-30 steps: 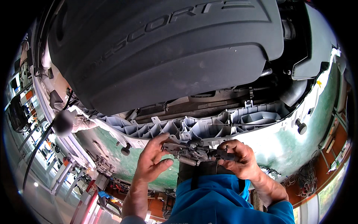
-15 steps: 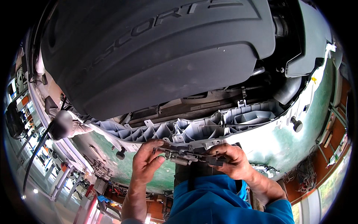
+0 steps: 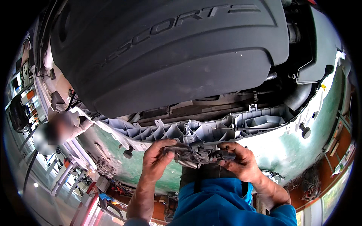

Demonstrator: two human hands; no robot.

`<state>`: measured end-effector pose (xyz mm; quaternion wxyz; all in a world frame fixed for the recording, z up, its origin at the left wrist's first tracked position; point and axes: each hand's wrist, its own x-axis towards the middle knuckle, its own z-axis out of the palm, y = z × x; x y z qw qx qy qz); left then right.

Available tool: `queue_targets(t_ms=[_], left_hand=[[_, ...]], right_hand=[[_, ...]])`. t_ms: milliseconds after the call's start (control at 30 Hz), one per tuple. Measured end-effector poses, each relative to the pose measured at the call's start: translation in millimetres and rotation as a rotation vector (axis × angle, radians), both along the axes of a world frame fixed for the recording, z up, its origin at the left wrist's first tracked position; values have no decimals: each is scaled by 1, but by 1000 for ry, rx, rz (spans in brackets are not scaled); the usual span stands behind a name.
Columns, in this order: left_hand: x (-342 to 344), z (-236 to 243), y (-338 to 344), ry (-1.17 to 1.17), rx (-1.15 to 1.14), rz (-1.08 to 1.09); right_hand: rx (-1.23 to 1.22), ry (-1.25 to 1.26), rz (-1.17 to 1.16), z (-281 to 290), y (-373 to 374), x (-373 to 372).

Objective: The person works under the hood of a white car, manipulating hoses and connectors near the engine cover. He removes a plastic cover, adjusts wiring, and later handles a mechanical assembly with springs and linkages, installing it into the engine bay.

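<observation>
Between my two hands is a dark metal hood latch (image 3: 196, 154) with a coil spring (image 3: 187, 163) along its lower edge. My left hand (image 3: 155, 162) closes on its left end, thumb below and fingers over the top. At the other end my right hand (image 3: 244, 164) pinches a black block-like part of it between thumb and fingers. The latch is up close to the front edge of a grey ribbed plastic front panel (image 3: 166, 132); whether it touches the panel I cannot tell.
A large black engine cover (image 3: 181, 71) fills the far side. Round black rubber stops, one left (image 3: 128, 153) and one right (image 3: 304, 132), stick out from the panel's front. Another person (image 3: 60, 130) is at the left. Metal parts (image 3: 105, 167) lie on the green floor (image 3: 162, 177).
The latch has been tilted in my hands, showing more of its face and spring. My view has shifted slightly, and the person at the left appears lower and nearer.
</observation>
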<state>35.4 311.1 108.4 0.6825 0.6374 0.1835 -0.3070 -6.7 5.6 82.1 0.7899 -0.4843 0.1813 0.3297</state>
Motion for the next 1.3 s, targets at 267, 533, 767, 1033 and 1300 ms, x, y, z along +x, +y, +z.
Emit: queue_targets(t_ms=[267,533,767,1033,1300], left_hand=[[12,-5,-2,-17,-35,115],[27,-15,-19,19,-21,96],[36,-15,-30,100,-28,134],[45,-8,-44,215,-29,207],[50,-1,-45,289,-67,231]], right_hand=[[-531,-464,179,36,-47,45],[-700,-756,515,12,-35,108],[-658,-819,384,0,-27,104],[-641,-756,347,4,-26,104],[-672,-753,296,3,-25,101]])
